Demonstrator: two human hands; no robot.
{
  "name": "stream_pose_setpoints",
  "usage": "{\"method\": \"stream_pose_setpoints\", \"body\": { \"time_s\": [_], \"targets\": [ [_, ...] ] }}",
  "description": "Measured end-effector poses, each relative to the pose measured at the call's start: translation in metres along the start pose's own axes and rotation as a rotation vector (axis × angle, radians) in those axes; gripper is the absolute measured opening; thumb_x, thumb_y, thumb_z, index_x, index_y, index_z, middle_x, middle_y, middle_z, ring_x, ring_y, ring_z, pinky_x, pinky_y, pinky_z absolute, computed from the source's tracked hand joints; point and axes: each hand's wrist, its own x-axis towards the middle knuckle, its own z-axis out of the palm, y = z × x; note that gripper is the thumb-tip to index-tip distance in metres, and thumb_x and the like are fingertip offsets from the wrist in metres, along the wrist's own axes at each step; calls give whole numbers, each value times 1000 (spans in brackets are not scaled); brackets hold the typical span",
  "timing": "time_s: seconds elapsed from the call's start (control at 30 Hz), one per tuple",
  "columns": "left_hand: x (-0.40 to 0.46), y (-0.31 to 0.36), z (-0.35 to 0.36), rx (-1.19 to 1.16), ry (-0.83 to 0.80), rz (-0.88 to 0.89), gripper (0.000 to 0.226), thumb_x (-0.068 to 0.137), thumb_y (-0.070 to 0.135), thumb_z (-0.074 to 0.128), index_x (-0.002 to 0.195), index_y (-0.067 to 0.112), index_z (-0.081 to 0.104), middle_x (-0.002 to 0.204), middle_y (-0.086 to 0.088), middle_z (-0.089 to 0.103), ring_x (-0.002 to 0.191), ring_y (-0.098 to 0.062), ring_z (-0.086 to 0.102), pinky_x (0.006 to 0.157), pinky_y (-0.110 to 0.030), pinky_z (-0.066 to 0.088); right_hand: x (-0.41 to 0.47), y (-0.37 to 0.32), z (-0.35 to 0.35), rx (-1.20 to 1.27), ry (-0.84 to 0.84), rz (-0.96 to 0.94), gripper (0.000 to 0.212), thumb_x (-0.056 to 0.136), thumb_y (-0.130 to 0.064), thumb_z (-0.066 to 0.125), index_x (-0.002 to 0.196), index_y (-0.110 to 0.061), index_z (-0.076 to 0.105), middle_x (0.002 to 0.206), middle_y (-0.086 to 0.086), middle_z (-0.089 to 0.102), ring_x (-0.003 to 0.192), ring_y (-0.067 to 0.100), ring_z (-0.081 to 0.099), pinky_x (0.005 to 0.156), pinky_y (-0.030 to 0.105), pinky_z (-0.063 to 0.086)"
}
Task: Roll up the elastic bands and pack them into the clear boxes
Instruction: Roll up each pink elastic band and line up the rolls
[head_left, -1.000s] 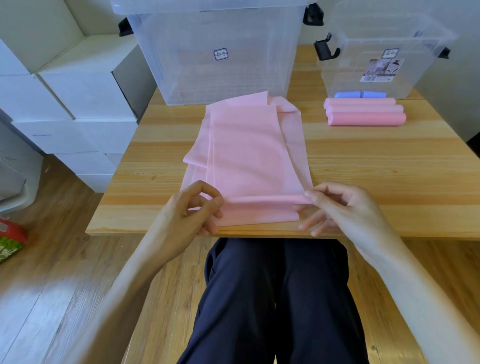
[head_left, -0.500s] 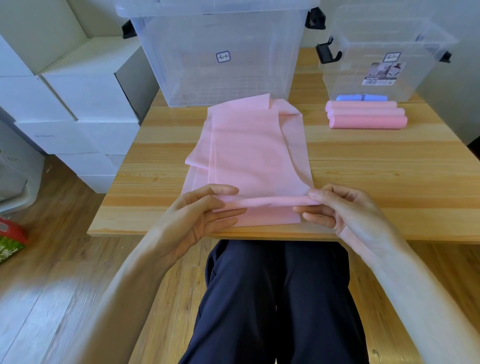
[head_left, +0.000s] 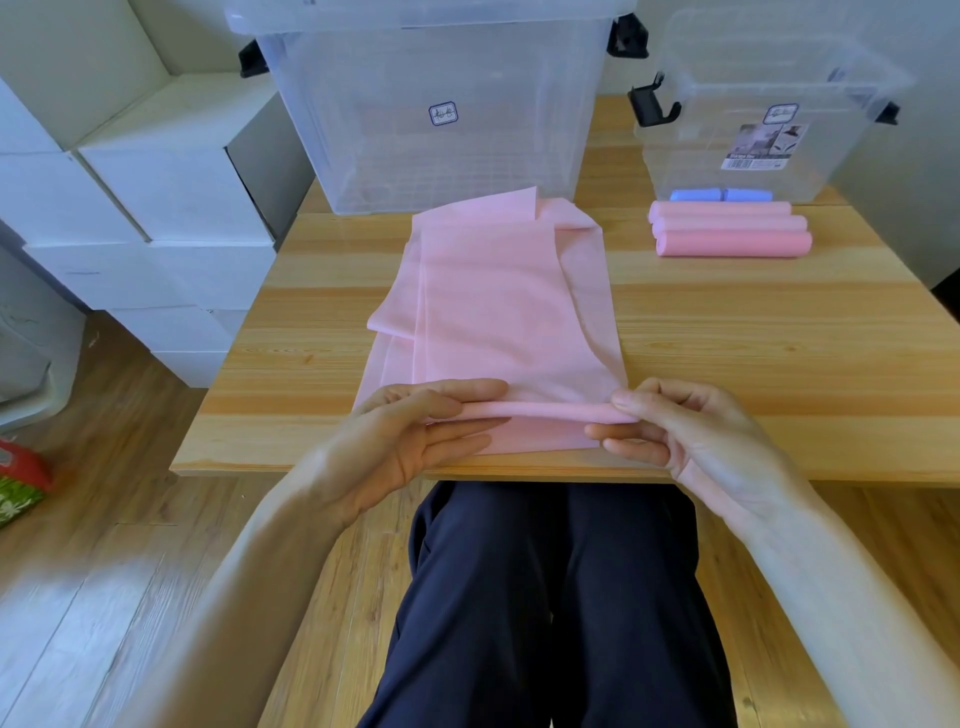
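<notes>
With my left hand (head_left: 400, 441) and right hand (head_left: 675, 431) pinching the roll's first turn on the pink band (head_left: 498, 312) at the table's (head_left: 779, 338) 6 o'clock edge, I judge the next move to be even rolling toward 12 o'clock.

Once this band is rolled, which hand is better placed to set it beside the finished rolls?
Probably the right hand: the finished pink rolls lie on its side of the table.
</notes>
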Motion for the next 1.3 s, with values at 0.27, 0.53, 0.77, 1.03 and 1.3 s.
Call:
{"method": "stream_pose_setpoints", "body": {
  "time_s": [0.27,0.53,0.77,1.03,1.3],
  "targets": [
    [-4,-3,4,52,60,45,23,73,10,64,85,14,82,107,-6,76,92,-14,74,72,-18,59,-1,2,1,-52,-39,-15,15,79,-14,69,79,1,66,88,18,71,88,32,75,64,24,61],
    [-7,-3,7,44,91,39,22,70,10,65,83,14,82,102,-7,77,86,-13,75,68,-17,59,-1,-3,17,-55,-363,-22,50,82,-11,67,130,-24,61,110,22,72,106,32,70,87,28,57],
    [-8,-2,8,67,98,62,24,71,11,66,90,12,81,104,-10,76,89,-14,75,70,-18,59,-1,-4,26,-161,-258,-55,29,74,-10,74,102,-12,76,92,19,75,87,26,75,73,25,60],
    [-10,-5,10,80,70,51,25,73,14,65,93,13,81,108,-11,75,95,-16,74,75,-18,58,-3,-1,30,-184,-225,-65,25,72,-13,76,97,-9,76,88,16,76,83,27,75,67,23,60],
    [-12,-5,4,100,11,45,29,76,15,64,102,10,78,112,-14,74,105,-21,71,84,-24,59,-2,0,32,-184,-178,-47,22,74,-15,74,96,-10,77,81,16,76,76,24,76,62,20,58]
  ]
}}
